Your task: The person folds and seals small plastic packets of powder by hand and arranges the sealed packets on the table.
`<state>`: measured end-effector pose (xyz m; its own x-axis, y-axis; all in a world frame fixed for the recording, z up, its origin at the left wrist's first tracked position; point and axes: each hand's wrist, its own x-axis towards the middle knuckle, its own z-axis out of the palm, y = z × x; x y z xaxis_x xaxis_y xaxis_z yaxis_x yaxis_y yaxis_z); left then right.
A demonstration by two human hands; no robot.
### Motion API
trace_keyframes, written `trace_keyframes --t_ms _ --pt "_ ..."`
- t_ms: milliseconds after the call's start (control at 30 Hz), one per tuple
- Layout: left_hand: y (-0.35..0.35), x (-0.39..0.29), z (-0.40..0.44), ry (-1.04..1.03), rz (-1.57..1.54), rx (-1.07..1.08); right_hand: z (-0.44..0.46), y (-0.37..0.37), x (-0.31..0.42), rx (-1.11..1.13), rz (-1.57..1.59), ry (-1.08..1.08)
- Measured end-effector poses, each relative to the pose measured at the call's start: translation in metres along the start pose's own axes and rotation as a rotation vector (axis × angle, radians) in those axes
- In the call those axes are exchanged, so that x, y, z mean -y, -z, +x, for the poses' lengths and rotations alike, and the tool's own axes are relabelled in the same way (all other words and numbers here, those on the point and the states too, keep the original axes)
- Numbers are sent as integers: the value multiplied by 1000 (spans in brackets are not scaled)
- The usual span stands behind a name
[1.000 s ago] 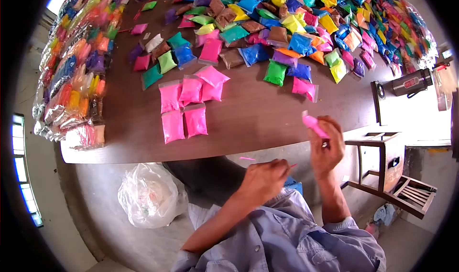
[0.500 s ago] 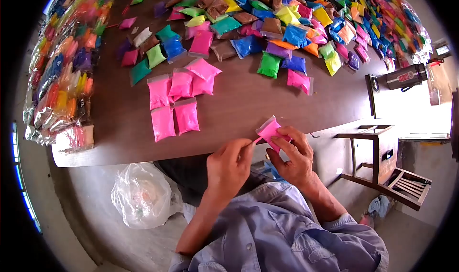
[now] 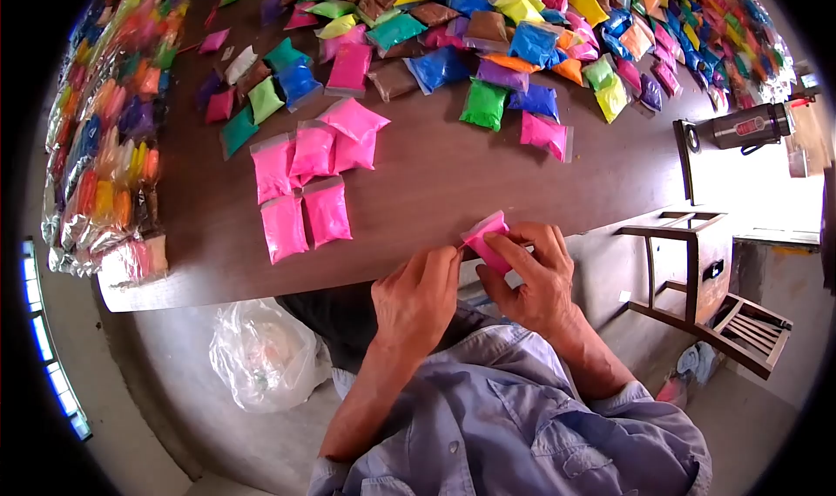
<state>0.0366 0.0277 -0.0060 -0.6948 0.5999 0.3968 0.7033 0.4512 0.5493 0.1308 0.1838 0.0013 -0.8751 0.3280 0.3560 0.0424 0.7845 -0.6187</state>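
Near the table's front edge, my right hand [image 3: 535, 274] pinches a pink packet [image 3: 489, 239] between thumb and fingers. My left hand [image 3: 418, 291] is closed beside the packet's left corner, its fingertips on something thin and pink that is too small to make out. Several pink packets [image 3: 326, 210] lie grouped on the table to the left, some overlapping. Another pink packet [image 3: 544, 134] rests farther back on the right, near a green packet [image 3: 483, 104] and a blue one [image 3: 534, 101].
Many coloured packets cover the back of the brown table [image 3: 418, 182]. Clear bags of coloured pieces [image 3: 113, 174] line its left side. A dark flask [image 3: 753, 127] stands at the right. Below are a plastic bag [image 3: 266, 357] and a wooden chair [image 3: 710, 274].
Both hands have come together at the pink packet, which has moved left from where my right hand held it. Over the last half second the hands have shifted only slightly.
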Motion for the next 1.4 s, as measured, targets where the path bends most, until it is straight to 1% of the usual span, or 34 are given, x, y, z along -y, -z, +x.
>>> trace_keyframes --t_ms 33,100,233,300,500,633,800,933,1000,1133,1233,1333,1400 --pt "1 -1 -1 -1 1 7 2 -1 -4 -1 2 -6" --pt "2 -2 -4 -10 68 45 6 -4 -11 -18 -8 64" --pt "3 1 -4 -67 114 58 9 -6 -10 -36 38 32" --pt "3 0 -4 -96 159 79 11 -4 -8 1 39 17" --pt "3 1 -3 -107 166 70 17 -2 -3 54 -3 -48" --pt "2 2 -2 -89 156 70 21 -2 -2 63 -42 -33" --pt "-1 7 5 -185 185 86 22 -1 -2 86 -53 -38" --pt "-1 6 14 -167 207 146 20 -3 -4 82 -50 -46" --pt "-2 6 14 -59 147 115 19 -3 -5 62 -52 -46" --pt "3 2 8 -82 167 115 18 -4 -6 51 -41 -45" --pt "-4 2 4 -139 164 63 18 -5 -6 42 -22 -40" --pt "-5 2 8 -132 177 65 18 -4 -6 35 -13 -47" --pt "-3 1 9 -58 172 149 19 -6 -6 6 -15 -41"
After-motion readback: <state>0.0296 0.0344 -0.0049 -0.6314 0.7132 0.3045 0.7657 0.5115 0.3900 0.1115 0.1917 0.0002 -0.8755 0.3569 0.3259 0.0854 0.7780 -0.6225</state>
